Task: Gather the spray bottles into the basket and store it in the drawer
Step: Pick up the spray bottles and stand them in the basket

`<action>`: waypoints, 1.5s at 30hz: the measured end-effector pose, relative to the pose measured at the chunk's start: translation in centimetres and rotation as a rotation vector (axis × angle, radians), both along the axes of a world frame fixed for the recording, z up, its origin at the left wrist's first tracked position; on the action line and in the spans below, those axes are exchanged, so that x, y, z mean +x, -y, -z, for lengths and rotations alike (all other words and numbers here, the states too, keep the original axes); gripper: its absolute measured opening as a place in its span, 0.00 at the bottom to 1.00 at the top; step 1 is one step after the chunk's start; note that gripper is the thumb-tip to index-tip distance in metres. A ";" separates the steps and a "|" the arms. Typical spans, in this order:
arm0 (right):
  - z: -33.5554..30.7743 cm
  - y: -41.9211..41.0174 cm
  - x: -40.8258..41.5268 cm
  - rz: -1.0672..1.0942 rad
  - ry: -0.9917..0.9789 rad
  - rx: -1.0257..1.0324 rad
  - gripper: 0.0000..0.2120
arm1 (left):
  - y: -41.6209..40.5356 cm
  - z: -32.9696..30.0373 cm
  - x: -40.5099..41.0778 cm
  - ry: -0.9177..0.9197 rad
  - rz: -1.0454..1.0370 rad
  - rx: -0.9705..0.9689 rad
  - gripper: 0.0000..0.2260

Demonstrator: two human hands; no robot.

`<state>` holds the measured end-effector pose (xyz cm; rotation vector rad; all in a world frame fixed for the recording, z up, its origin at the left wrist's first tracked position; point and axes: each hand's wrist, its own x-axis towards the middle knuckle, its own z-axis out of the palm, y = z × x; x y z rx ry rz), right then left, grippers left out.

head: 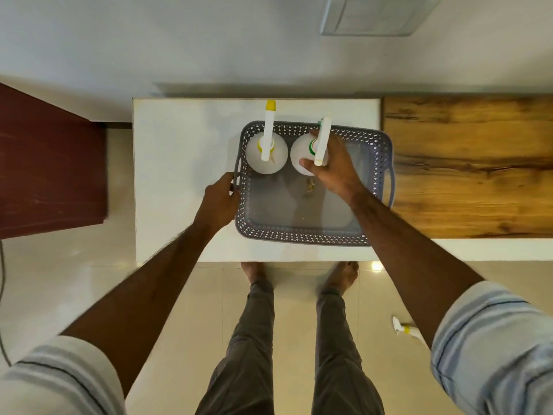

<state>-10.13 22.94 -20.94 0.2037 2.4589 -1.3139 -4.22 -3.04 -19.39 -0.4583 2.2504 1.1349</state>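
Observation:
A grey perforated basket (302,235) stands on the white cabinet top (179,163). Inside it at the far left stands a white spray bottle with a yellow nozzle (264,158), upright. Beside it to the right is a second white spray bottle with a green collar (300,154), also upright inside the basket. My right hand (335,169) is wrapped around this bottle's neck from the right. My left hand (220,202) grips the basket's left handle. The near half of the basket holds only a small brownish scrap.
A wood-grain surface (466,166) adjoins the white top on the right, and the basket's right handle overhangs it. A dark red cabinet (51,163) stands to the left. Another spray bottle (404,329) lies on the tiled floor at the lower right. My feet stand at the cabinet's front edge.

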 end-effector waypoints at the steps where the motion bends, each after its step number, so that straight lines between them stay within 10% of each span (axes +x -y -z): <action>1: 0.0 0.0 0.0 -0.001 0.003 -0.003 0.34 | 0.0 0.0 0.0 0.008 0.004 0.008 0.15; 11: -1.9 -0.7 3.2 0.118 0.064 -0.048 0.40 | -0.3 -2.1 2.9 -0.493 0.423 -0.522 0.17; 26: -6.3 -13.8 37.3 0.696 0.123 0.152 0.24 | -23.2 -4.2 12.9 -0.355 1.306 0.065 0.17; 34: 2.4 -27.0 56.6 0.825 0.438 0.235 0.26 | -40.2 3.0 26.5 -0.129 1.538 0.029 0.16; 45: 24.7 -44.5 67.6 0.405 0.536 0.563 0.36 | -56.0 23.0 41.3 0.071 1.716 -0.178 0.16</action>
